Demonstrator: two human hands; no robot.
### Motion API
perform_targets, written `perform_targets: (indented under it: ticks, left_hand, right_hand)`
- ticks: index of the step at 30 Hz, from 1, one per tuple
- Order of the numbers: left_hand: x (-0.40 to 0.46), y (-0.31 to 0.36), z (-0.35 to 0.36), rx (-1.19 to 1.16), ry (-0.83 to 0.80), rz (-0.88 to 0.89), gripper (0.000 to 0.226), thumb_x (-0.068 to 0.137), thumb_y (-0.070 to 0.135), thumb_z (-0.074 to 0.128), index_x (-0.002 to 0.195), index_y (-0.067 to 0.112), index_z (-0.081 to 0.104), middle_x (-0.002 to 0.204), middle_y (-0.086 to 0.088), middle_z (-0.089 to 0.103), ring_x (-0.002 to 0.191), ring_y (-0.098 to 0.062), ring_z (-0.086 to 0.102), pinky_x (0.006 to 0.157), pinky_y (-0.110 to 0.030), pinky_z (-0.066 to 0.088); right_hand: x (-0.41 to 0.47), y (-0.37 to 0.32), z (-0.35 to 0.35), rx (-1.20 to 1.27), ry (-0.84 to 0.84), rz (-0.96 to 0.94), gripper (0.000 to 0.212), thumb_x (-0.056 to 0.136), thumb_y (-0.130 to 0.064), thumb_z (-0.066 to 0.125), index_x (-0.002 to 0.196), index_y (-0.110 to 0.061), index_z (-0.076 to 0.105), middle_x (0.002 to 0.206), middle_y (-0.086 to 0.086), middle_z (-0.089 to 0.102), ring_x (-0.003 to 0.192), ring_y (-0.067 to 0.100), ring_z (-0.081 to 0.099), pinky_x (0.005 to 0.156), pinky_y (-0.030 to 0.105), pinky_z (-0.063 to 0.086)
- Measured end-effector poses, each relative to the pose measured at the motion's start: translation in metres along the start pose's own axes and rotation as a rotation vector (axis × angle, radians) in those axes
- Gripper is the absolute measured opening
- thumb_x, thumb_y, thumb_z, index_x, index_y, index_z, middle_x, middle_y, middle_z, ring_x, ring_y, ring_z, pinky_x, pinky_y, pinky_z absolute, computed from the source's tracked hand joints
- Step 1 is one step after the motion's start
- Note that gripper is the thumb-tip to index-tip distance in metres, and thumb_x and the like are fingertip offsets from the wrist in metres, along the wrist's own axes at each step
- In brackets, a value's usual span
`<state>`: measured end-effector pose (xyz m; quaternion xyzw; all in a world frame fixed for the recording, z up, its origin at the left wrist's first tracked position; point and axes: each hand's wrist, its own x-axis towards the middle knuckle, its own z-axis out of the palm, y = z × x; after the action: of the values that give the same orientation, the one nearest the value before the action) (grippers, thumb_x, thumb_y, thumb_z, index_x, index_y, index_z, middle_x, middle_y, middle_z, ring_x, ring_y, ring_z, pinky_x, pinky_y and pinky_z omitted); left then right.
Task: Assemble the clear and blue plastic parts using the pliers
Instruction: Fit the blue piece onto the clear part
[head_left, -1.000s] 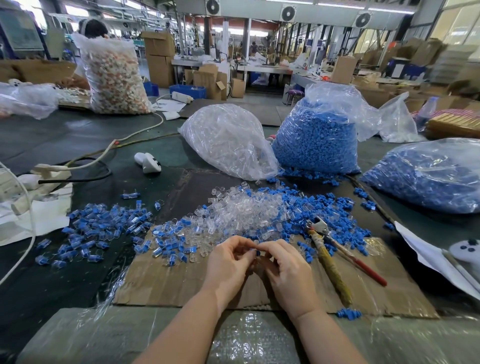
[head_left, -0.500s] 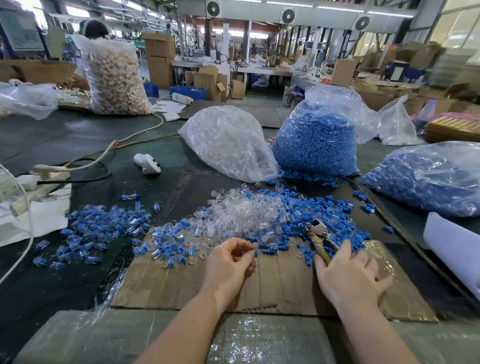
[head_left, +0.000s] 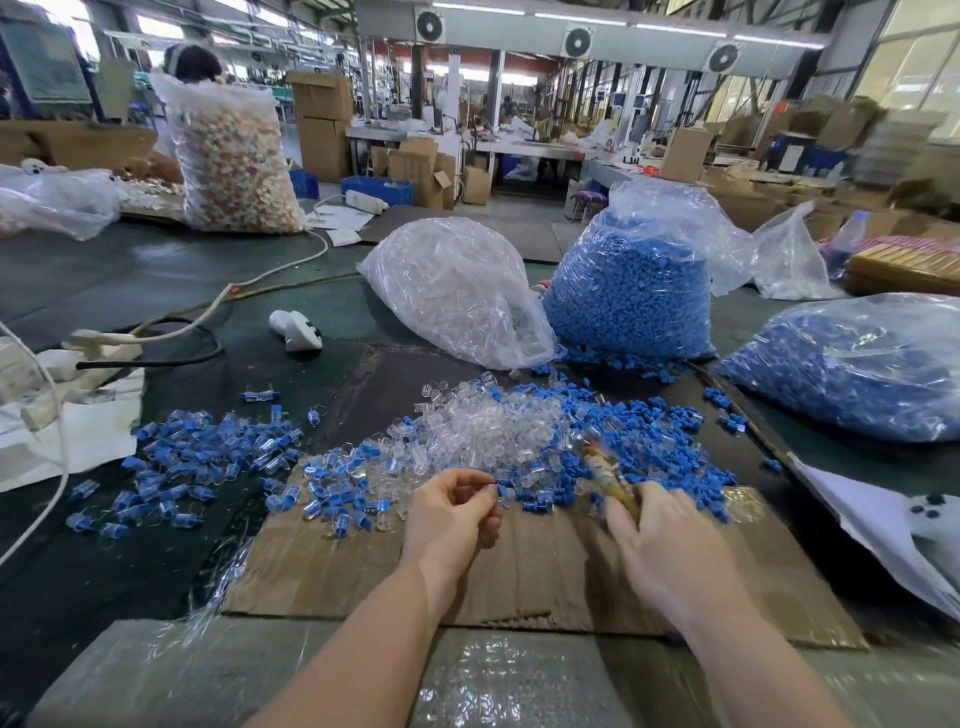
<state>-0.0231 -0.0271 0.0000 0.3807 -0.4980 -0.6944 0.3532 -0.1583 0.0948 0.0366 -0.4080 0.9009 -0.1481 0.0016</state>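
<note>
Pliers (head_left: 605, 470): gripped at the yellow-wrapped handle by the right hand (head_left: 670, 545), nose tilted up over the loose pile, blurred.
Small part (head_left: 503, 492): pinched between thumb and fingertips of the left hand (head_left: 452, 519), above the cardboard sheet (head_left: 545, 582); clear with a blue bit.
Change: right hand, flat over the handles half a second ago, now curled round them with the tool lifted off the cardboard; left hand much where it was.
Loose pile (head_left: 498, 431): clear and blue parts mixed, just beyond both hands.
Finished heap (head_left: 197, 457): blue-and-clear pieces spread to the left.
Clear bag (head_left: 452, 291): full of clear parts, behind the pile.
Upright blue bag (head_left: 628, 291): full of blue parts, top open, touching the clear bag.
Right-hand bag (head_left: 852, 364): lying on its side, also holding blue parts.
Far bag (head_left: 234, 161): pale and orange pieces, well apart.
</note>
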Motion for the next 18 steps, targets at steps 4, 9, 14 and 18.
perform_targets:
  ticks: [4,9,14,18]
  left_hand:
    - [0.004,0.005,0.0,-0.074,0.024,-0.048,0.008,0.088,-0.001,0.058,0.094,0.003,0.061,0.064,-0.008,0.064,0.053,-0.014,0.058,0.048,-0.027,0.047]
    - [0.01,0.008,-0.003,-0.094,0.087,-0.07,0.009,0.087,-0.002,0.059,0.089,0.005,0.065,0.082,-0.014,0.067,0.056,-0.014,0.062,0.05,-0.022,0.051]
    - [0.013,0.01,-0.007,-0.074,0.108,-0.071,0.008,0.086,-0.001,0.06,0.091,0.004,0.066,0.081,-0.013,0.068,0.055,-0.012,0.063,0.048,-0.021,0.051]
    - [0.013,0.011,-0.003,-0.071,0.151,-0.067,0.007,0.085,0.0,0.062,0.088,0.006,0.065,0.078,-0.011,0.068,0.053,-0.009,0.063,0.048,-0.021,0.05]
  right_hand:
    - [-0.01,-0.024,-0.012,0.443,-0.286,-0.054,0.032,0.097,-0.038,0.04,0.073,-0.018,0.045,0.067,-0.006,0.046,0.056,0.008,0.041,0.052,0.024,0.028]
    - [-0.017,-0.038,-0.017,0.616,-0.493,-0.054,0.03,0.094,-0.035,0.049,0.07,-0.017,0.05,0.055,-0.006,0.042,0.048,0.009,0.038,0.049,0.022,0.03]
    - [-0.016,-0.037,-0.02,0.708,-0.665,0.004,0.012,0.082,-0.01,0.053,0.091,-0.006,0.06,0.073,0.006,0.055,0.065,0.019,0.05,0.059,0.03,0.036]
    - [-0.017,-0.039,-0.018,0.73,-0.675,-0.016,0.018,0.081,0.001,0.045,0.079,-0.014,0.055,0.064,0.0,0.052,0.051,0.01,0.045,0.049,0.02,0.034]
